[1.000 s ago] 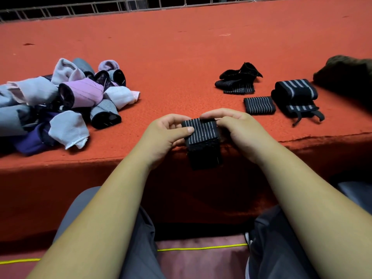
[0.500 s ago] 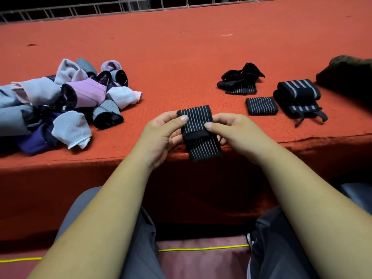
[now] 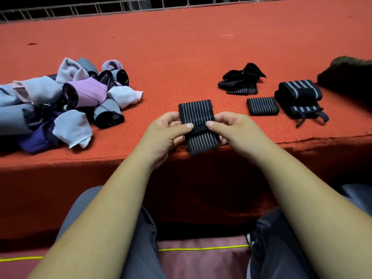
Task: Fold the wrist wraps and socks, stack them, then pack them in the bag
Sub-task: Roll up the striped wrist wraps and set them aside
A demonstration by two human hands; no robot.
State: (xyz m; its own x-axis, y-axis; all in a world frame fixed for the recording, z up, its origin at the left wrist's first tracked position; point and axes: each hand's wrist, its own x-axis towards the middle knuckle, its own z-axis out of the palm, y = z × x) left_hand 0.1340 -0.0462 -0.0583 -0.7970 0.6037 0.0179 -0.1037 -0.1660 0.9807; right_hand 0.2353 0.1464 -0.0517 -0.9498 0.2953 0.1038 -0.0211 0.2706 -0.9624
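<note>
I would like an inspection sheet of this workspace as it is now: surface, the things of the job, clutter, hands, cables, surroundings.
Surface: red carpeted platform, with its front edge just above the person's knees.
Job's things: striped wrist wrap held at the front edge; small folded wrap, thick rolled wrap and loose black wrap lying on the right; sock pile on the left.
Clutter: dark object at the right edge; I cannot tell what it is.
Hands: left hand and right hand both pinch the striped wrist wrap, thumbs on its front.
Cables: thin yellow line on the floor; cord or marking, I cannot tell.
Surroundings: metal railing behind the platform.
</note>
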